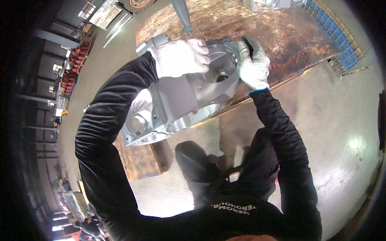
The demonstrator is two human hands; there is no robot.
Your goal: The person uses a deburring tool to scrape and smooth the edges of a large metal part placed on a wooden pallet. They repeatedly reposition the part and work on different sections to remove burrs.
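A large grey cast-metal housing [177,96] with round openings and a ring-shaped flange lies at the near edge of a wooden table [293,36]. My left hand [179,59], in a white knit glove, rests across the top of the casting with its fingers curled down by the flange. On the flange's right side, my right hand [253,68], in a white glove with a blue cuff edge and dark patches at the fingers, is curved around the rim. Just beyond my left hand stands a tapered grey-green tool [183,16]; its lower end is near my fingers.
A blue-lined wire cage [341,44] stands at the far right. Another metal part [267,4] sits at the table's far edge. Below the housing's left end is a wooden block or pallet [138,160] on the concrete floor. Red parts [74,68] line the left side.
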